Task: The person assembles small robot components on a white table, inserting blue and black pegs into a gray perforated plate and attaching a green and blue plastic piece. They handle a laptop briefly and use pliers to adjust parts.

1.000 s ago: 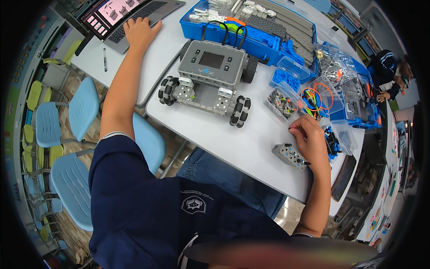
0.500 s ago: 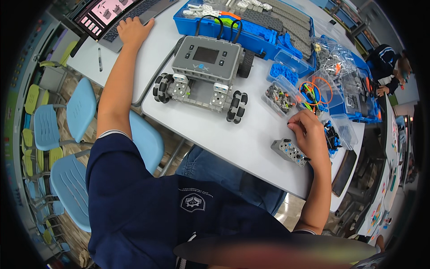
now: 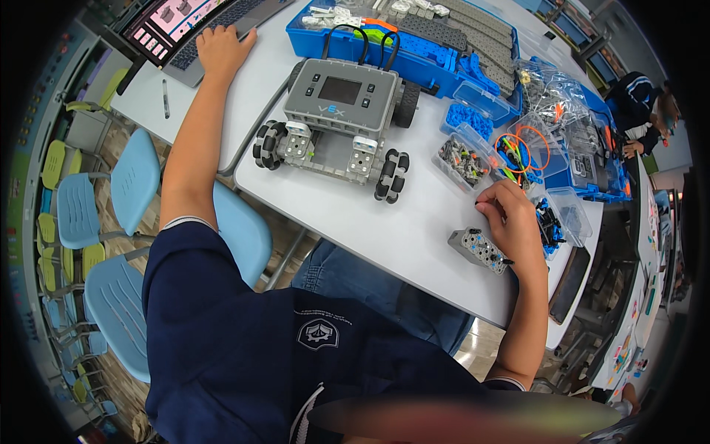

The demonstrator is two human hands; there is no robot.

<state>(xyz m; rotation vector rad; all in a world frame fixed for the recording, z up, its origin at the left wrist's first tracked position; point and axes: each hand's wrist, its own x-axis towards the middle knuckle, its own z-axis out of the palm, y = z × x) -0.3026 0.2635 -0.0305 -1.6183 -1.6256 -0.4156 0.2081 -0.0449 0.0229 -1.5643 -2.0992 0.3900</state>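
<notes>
Left hand (image 3: 222, 48) is way out at the far left, lying flat with fingers spread on the keyboard of a laptop (image 3: 194, 28) with a lit pink and white screen; it isn't gripping anything. A dark pen (image 3: 165, 98) lies on the bench (image 3: 384, 229) just beside the forearm.

Moving right, there's a wheeled robot (image 3: 333, 126): grey chassis, four black and white roller wheels, and a grey control box on top with a small dark screen and buttons. Black cables loop off its back toward a big blue parts tray (image 3: 414, 52) filled with grey beams and white bits.

Then a row of small clear plastic boxes: one with blue pieces (image 3: 466, 115), one with mixed grey pieces (image 3: 464, 159), and orange rubber bands (image 3: 529, 148) beside them.

Right hand (image 3: 510, 222) rests palm down at the bench's near right corner, fingers curled loosely. The fingertips sit by the clear boxes, and the heel is touching a small grey block (image 3: 479, 249) studded with dark pins. Can't tell if it actually grips anything. Clear bags of parts (image 3: 555, 96) sit further back.
</notes>
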